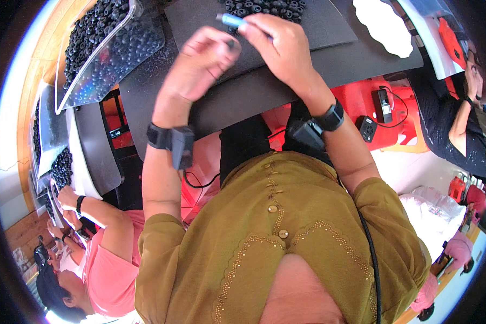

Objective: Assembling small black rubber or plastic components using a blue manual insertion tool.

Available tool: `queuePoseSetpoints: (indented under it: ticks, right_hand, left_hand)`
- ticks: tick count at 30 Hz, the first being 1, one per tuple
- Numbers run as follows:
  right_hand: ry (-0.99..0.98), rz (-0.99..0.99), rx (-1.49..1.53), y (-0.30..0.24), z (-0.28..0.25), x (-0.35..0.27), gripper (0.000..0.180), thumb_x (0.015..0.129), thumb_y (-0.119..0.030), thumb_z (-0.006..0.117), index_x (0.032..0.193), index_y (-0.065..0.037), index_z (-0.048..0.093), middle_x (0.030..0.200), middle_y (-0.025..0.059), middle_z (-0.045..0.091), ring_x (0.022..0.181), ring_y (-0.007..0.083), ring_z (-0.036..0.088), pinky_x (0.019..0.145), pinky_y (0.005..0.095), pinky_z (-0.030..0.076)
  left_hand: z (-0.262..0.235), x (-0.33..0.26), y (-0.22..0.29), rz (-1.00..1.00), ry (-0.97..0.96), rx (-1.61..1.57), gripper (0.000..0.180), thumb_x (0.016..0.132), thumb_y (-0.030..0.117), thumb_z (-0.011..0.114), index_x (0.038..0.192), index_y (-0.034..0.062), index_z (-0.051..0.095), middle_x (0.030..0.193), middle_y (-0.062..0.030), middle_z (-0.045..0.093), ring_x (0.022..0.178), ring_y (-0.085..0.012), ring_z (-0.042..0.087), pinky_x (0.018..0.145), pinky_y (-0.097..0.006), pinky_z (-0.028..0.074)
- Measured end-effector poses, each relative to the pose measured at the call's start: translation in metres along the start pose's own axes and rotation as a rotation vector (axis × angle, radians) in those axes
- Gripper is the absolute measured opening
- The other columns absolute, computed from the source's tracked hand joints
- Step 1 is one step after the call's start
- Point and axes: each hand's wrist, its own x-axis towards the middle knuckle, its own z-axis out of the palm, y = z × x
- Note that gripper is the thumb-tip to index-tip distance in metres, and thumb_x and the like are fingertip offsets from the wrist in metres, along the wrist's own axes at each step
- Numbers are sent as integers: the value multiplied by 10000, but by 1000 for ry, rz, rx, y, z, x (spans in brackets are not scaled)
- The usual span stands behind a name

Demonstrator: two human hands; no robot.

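My right hand (pixel 281 48) is closed round a short light-blue tool (pixel 232 20) with a greyish end that points left; its exact kind does not show. Facing it, my left hand (pixel 205 65) is curled and blurred by motion. Its fingertips pinch a small black rubber-like piece (pixel 231 45), a little below the blue tool. Both hands are above a dark board (pixel 329 27) on the black table (pixel 227 102). Just beyond them lies a heap of small black ring-shaped pieces (pixel 264 7).
A clear plastic bin (pixel 110 70) full of black pieces stands at the left. A white scalloped tray (pixel 383 27) lies at the right. Red stools (pixel 372 92) hold black devices with a cable. A person in pink (pixel 113 259) sits at the left, another in black (pixel 453 119) at the right.
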Motion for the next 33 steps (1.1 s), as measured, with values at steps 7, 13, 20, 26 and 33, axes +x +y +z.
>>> queuePoseSetpoints:
  ticks: [7,13,20,26,33]
  right_hand:
    - [149,207,225,-2,-17,6,248,924,-273,640,943,-30,683,676,45,613,588,123,549,549,282,427]
    - [-65,284,690,-22,3,2,252,863,-219,732,989,-10,669,781,-13,637,692,44,534,637,217,439]
    - [-197,438,898,-26,-2,4,203,859,-168,728,999,-32,674,798,-18,642,700,36,545,633,198,431]
    - [-258,519,944,-18,-11,2,176,887,-169,696,998,-35,676,785,-32,619,701,35,529,627,194,415]
    - [-6,368,559,-7,-4,-10,177,902,-192,677,989,-38,682,746,-43,602,669,25,488,596,192,379]
  left_hand:
    - [1,0,9,-11,69,-116,199,930,109,621,1118,69,571,999,-54,530,878,-127,479,780,-216,444]
    - [-1,1,5,9,-17,-179,167,932,104,630,1089,66,589,1035,-76,623,921,-146,590,826,-251,505]
    - [2,-2,4,26,41,-121,144,917,111,653,1044,72,600,1053,-49,640,943,-134,619,885,-275,521]
    - [17,-4,41,179,74,189,132,909,71,645,1035,53,610,955,-58,654,848,-136,626,803,-261,527]
    - [-42,-8,200,515,704,1290,252,887,104,681,1116,6,644,1075,-78,668,955,-153,642,875,-250,499]
